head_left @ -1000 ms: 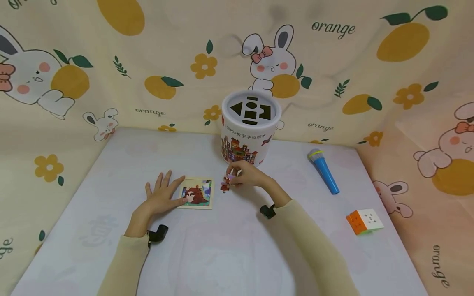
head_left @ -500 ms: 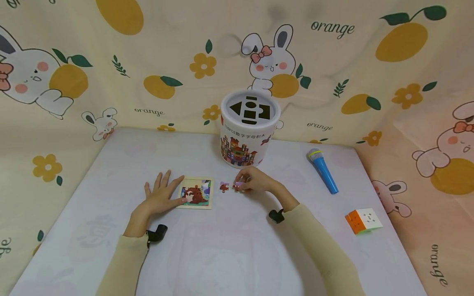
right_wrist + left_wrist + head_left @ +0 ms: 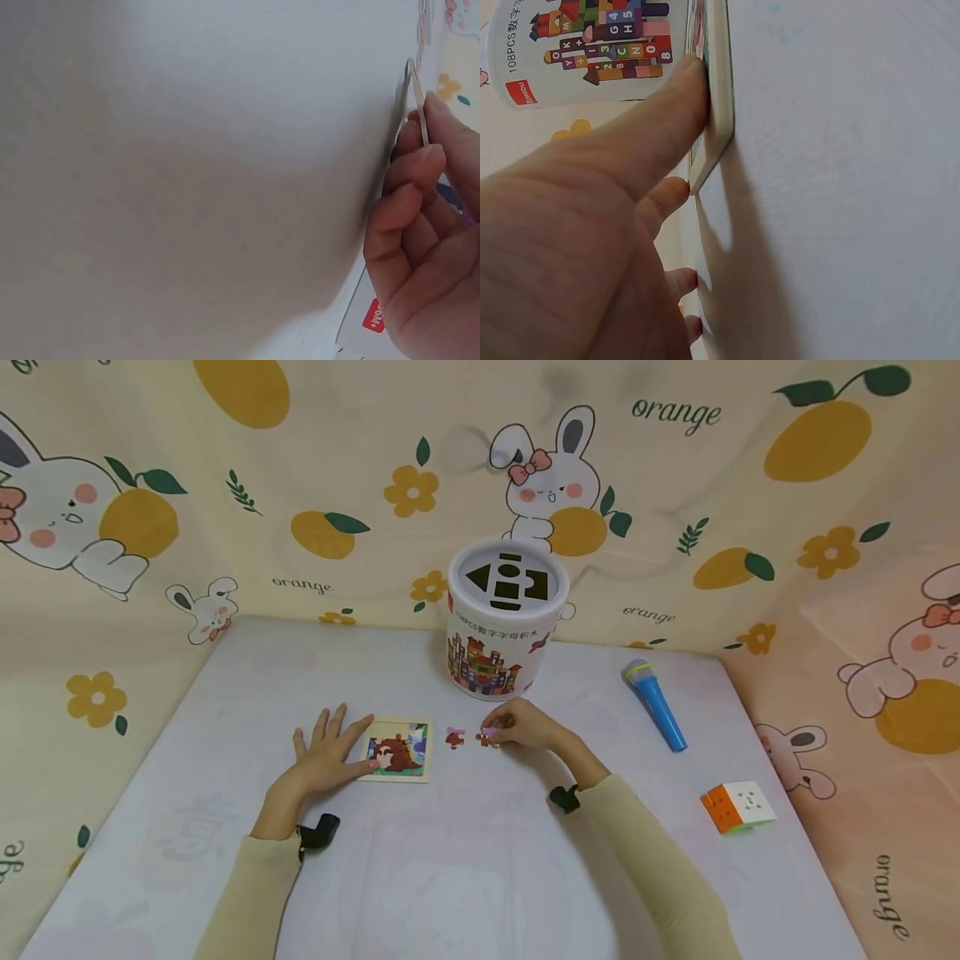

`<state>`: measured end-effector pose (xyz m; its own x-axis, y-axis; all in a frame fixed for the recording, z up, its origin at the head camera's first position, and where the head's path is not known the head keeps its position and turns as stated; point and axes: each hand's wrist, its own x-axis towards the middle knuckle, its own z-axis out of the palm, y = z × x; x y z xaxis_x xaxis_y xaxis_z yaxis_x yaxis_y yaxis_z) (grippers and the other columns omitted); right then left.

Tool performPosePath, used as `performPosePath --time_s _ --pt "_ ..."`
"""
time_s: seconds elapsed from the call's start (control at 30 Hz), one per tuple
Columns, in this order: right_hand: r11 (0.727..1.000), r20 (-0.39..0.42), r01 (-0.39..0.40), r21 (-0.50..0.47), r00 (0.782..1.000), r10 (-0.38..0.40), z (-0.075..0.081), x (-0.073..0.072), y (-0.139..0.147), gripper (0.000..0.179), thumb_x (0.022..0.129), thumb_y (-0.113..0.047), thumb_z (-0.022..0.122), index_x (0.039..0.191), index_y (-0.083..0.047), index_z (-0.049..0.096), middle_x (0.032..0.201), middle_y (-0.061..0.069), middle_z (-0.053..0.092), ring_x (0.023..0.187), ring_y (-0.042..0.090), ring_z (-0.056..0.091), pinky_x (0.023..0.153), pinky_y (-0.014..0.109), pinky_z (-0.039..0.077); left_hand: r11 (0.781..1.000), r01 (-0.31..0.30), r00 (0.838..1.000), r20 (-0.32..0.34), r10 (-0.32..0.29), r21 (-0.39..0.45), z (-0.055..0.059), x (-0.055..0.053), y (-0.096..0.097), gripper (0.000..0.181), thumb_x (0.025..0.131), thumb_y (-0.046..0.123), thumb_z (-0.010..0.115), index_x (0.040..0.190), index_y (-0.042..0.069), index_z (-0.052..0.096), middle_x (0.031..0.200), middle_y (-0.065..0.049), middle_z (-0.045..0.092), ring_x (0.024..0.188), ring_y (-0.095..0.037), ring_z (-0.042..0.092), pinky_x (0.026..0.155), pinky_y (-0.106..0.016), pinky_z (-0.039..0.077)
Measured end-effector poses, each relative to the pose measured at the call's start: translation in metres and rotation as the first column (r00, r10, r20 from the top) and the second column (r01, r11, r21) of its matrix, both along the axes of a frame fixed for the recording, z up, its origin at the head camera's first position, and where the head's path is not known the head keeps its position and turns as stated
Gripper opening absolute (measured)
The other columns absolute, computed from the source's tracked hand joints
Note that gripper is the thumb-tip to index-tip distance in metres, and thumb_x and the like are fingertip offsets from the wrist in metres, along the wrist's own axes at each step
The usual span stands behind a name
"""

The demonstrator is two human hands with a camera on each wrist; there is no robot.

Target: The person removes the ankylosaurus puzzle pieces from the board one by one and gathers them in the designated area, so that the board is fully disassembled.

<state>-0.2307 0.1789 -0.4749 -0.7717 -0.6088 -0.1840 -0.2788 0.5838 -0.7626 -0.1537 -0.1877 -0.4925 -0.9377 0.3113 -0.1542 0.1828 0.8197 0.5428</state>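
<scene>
In the head view a small square wooden puzzle board with a red-brown dinosaur picture lies on the table. My left hand spreads flat against its left side. The left wrist view has the thumb resting on the board's face and a fingertip at its edge. To the right of the board lies a loose puzzle piece, pink and red-brown. My right hand pinches another puzzle piece farther right. Seen from the right wrist, that thin piece tilts up, one edge down by the table surface.
A white block bucket with shape holes in its lid stands behind the pieces. Over on the right are a blue toy microphone and a puzzle cube. Patterned cloth walls the table's back and sides.
The right hand has moved right and down to the table with its piece, away from the other piece, which now lies alone. My left hand stays on the board.
</scene>
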Motion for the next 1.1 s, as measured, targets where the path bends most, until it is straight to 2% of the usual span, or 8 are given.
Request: performPosePath --time_s 0.3,0.57,0.87,1.1 --pt "0.999 -0.033 0.032 -0.012 0.999 -0.032 -0.0006 -0.0005 0.0007 0.012 0.087 -0.007 0.076 0.095 -0.001 0.069 0.077 0.002 0.060 0.073 0.013 0.050 0.067 0.028 0.043 1.000 -0.007 1.000 0.000 0.007 -0.001 -0.0009 -0.0003 0.0003 0.081 0.091 0.048 0.069 0.155 0.013 0.033 0.162 -0.030 0.001 0.146 -0.052 -0.009 0.101 -0.078 -0.014" --pt "1.000 -0.059 0.029 -0.009 0.998 -0.029 -0.0010 0.0019 0.0008 0.011 0.087 -0.006 0.076 0.095 -0.002 0.070 0.075 0.000 0.058 0.072 0.012 0.051 0.067 0.026 0.043 1.000 -0.008 1.000 0.007 0.008 0.003 -0.0002 0.0001 0.0003 0.081 0.091 0.047 0.069 0.155 0.013 0.033 0.162 -0.030 0.000 0.146 -0.053 -0.010 0.101 -0.078 -0.015" --pt "0.998 -0.040 0.057 0.008 0.998 -0.056 -0.0046 0.0015 -0.0001 0.012 0.086 -0.005 0.077 0.094 -0.002 0.069 0.077 0.000 0.059 0.074 0.013 0.051 0.069 0.027 0.044 1.000 -0.010 1.000 0.007 0.010 -0.004 -0.0006 -0.0008 -0.0001 0.081 0.091 0.048 0.068 0.155 0.013 0.033 0.162 -0.030 0.000 0.146 -0.053 -0.009 0.101 -0.078 -0.015" --pt "0.997 -0.045 0.054 0.050 0.998 -0.051 -0.0014 0.0024 -0.0029 0.014 0.085 -0.006 0.078 0.093 -0.001 0.068 0.077 0.001 0.058 0.074 0.014 0.051 0.069 0.028 0.044 1.000 -0.008 1.000 0.003 0.008 -0.010 -0.0010 -0.0009 0.0001 0.081 0.091 0.048 0.069 0.155 0.013 0.033 0.162 -0.030 0.001 0.146 -0.053 -0.009 0.101 -0.079 -0.014"
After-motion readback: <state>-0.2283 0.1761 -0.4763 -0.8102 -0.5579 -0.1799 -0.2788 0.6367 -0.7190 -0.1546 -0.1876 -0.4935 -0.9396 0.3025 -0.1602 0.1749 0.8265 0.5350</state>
